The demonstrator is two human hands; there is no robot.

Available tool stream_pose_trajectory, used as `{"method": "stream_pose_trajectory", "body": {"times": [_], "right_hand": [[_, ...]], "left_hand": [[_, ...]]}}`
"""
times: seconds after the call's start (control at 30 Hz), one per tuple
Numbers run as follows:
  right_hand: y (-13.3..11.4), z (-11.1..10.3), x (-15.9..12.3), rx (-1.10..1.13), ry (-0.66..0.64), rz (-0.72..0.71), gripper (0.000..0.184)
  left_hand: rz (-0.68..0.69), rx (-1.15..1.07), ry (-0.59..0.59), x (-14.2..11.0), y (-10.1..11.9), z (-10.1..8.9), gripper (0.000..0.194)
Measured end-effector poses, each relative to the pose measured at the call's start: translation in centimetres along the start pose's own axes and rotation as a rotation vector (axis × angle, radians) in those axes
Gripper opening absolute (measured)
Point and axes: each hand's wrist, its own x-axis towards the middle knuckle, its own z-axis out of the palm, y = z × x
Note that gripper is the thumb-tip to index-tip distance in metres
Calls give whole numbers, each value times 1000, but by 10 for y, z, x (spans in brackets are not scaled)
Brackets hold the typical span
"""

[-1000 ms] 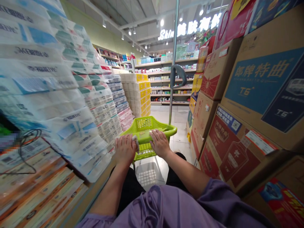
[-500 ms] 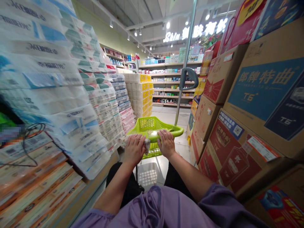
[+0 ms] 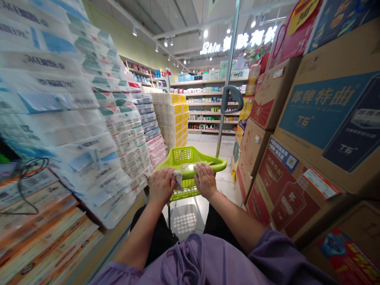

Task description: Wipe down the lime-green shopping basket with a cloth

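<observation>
A lime-green plastic shopping cart (image 3: 187,194) with a lattice basket stands right in front of me. My right hand (image 3: 205,179) is closed over its near rim, right of centre. Over the left part of that rim curls my left hand (image 3: 162,184), with a crumpled white cloth or tissue (image 3: 178,180) showing by its thumb side and more of it at the outer side. The undersides of both hands' grips are hidden. Something pale and flat, with a bright glare spot, lies by the rim between the hands.
Tall stacks of wrapped tissue packs (image 3: 86,152) line the left side. Stacked cardboard cartons (image 3: 320,118) close in on the right. A metal pole with a grey loop grip (image 3: 231,99) rises beyond the basket. Stocked shelves (image 3: 208,103) stand across the far end of the aisle.
The cart and both hands appear slightly further left in the picture, as do the surroundings. Both hands keep their places on the rim.
</observation>
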Motion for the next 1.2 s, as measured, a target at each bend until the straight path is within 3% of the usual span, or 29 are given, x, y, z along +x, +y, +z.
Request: {"method": "stream_pose_trajectory", "body": {"times": [0.13, 0.3, 0.4, 0.53, 0.63, 0.73, 0.8, 0.87, 0.97, 1.07, 1.2], "right_hand": [[-6, 2, 2, 47, 24, 38, 30], [-9, 5, 1, 66, 29, 26, 31], [-7, 4, 0, 62, 11, -2, 33], [-5, 3, 0, 63, 16, -17, 34], [-6, 4, 0, 66, 28, -16, 34], [-7, 4, 0, 68, 34, -19, 34], [-8, 4, 0, 68, 36, -15, 34], [-8, 4, 0, 68, 37, -11, 34], [-7, 4, -1, 66, 36, -14, 34], [-4, 4, -1, 63, 32, -22, 34], [0, 3, -1, 57, 23, -33, 35]], "left_hand": [[-161, 58, 77, 2, -7, 0, 36], [42, 54, -1, -2, 13, 1, 38], [50, 28, -10, -9, 5, 5, 40], [-64, -31, 77, -18, -31, 5, 39], [-137, -119, 188, -13, -53, -7, 42], [-214, -116, 393, 1, -60, -23, 49], [-190, -113, 443, 7, -53, -26, 52], [-86, -124, 334, 7, -36, -21, 50], [67, -98, 45, -4, -3, -9, 47], [43, -23, -27, -13, 16, -3, 49], [26, 8, -7, -7, -2, -3, 36]]}}
